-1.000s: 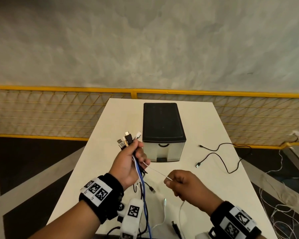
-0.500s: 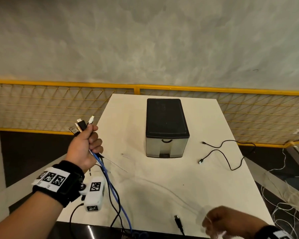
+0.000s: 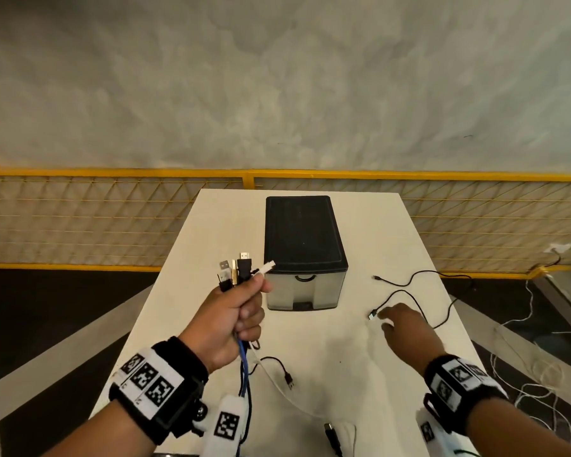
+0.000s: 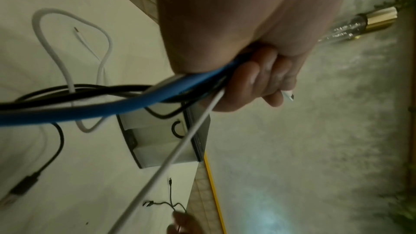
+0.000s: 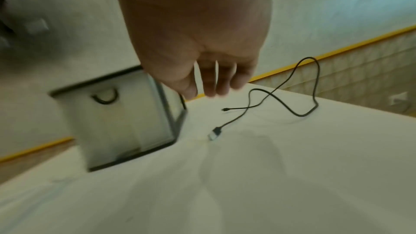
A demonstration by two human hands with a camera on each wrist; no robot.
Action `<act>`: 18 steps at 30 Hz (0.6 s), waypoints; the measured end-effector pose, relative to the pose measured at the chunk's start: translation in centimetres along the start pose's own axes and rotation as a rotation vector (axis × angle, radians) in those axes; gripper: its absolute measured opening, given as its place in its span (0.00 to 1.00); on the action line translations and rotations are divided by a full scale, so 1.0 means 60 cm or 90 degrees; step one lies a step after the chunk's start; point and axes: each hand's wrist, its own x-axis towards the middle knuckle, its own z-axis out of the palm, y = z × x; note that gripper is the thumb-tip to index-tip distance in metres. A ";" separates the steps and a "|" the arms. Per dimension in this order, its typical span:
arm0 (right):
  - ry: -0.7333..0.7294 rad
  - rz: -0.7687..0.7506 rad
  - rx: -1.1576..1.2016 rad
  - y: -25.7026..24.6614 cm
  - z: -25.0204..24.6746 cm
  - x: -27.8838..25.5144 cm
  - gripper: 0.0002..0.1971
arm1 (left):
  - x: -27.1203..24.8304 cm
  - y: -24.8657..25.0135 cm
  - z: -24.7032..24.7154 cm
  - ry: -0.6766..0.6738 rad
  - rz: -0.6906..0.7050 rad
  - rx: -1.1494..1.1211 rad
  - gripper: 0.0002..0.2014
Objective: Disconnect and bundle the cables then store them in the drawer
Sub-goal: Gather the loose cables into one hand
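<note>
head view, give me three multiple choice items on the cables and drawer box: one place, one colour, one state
1. Where does the loose black cable lie?
A. table, right of the drawer box
B. on top of the box
C. on the floor

2. What colour is the thickest cable in the left hand?
A. red
B. blue
C. green

3. How is the right hand?
A. gripping a plug
B. open
C. flat on the box

A: it snakes over the tabletop beside the box.
B: a blue cable leaves the fist.
B: its fingers are spread and hold nothing.

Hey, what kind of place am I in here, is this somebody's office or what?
Probably a workshop or lab bay, not an office: a bare concrete wall, a yellow mesh safety fence behind the white table, and loose cables on the floor.
</note>
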 end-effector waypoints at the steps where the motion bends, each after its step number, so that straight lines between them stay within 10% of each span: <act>1: 0.050 0.030 -0.017 0.002 -0.006 0.018 0.16 | -0.004 -0.003 0.008 -0.006 -0.007 0.013 0.12; 4: 0.119 0.177 0.020 0.019 -0.028 0.067 0.24 | -0.013 -0.005 0.018 -0.012 -0.022 0.050 0.14; 9: -0.024 0.351 0.148 0.064 -0.020 0.128 0.32 | -0.014 -0.006 0.009 0.019 -0.103 0.066 0.17; 18: -0.054 0.284 0.756 -0.076 -0.022 0.056 0.06 | 0.044 -0.035 0.017 0.114 -0.254 0.020 0.17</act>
